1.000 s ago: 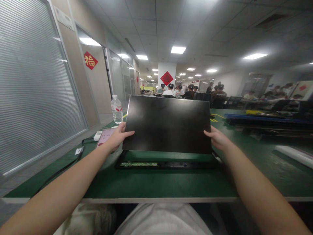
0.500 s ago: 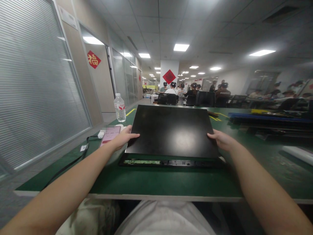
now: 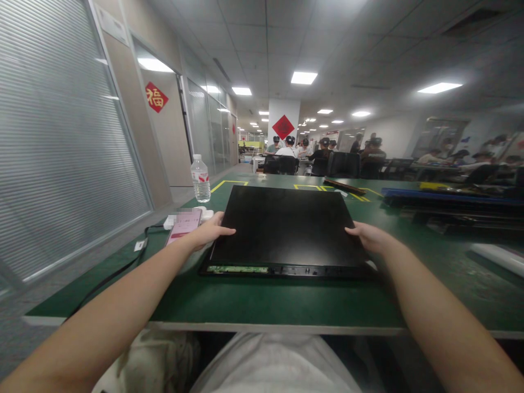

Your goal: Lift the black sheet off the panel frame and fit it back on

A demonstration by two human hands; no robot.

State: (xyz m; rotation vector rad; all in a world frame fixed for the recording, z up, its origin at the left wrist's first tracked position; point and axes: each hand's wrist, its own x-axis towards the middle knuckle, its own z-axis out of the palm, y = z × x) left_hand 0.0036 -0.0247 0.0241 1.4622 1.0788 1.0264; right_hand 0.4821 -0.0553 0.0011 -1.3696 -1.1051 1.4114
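A flat black display panel (image 3: 282, 224) lies between my hands, its far edge tipped slightly up. My left hand (image 3: 213, 230) grips its left edge, thumb on the dark face and fingers beneath. On the opposite edge my right hand (image 3: 364, 234) holds it the same way, thumb on top. Below the panel's near edge shows a black frame (image 3: 319, 271) with a green circuit board strip (image 3: 237, 269) along its left part. The rest of the frame is hidden under the panel.
The green table (image 3: 286, 303) carries a water bottle (image 3: 200, 179), a phone (image 3: 184, 225) and a black cable (image 3: 110, 278) at left. At right lie stacked dark strips (image 3: 450, 199) and a white bar (image 3: 497, 257). A brown-black strip (image 3: 344, 186) rests behind. People sit farther back.
The panel's far edge has come down, and its near edge sits closer to the circuit board strip. Both hands keep their hold; more of the table behind shows.
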